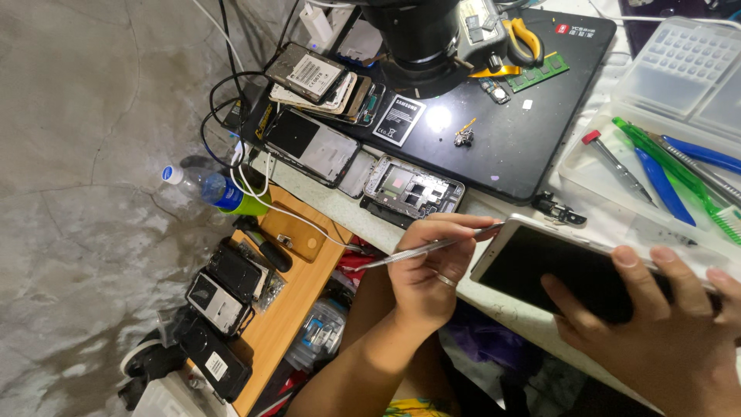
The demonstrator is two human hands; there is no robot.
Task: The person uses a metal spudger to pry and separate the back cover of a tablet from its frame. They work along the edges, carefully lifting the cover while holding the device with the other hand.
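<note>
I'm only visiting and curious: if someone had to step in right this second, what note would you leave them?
Left hand: fingers pinch a thin metal tool, tip at the white phone's edge.
Right hand: grips the white phone, dark screen up, over the table's rim.
Done: nothing visible; the phone looks closed, no gap shows.
Left: probably prying along that edge.
Nearby: an opened phone frame by the black mat, and spare tools in the clear tray.

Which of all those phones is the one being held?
The white-edged phone with the dark screen, gripped by the right hand; the left hand holds a thin metal tool against its corner.
</note>
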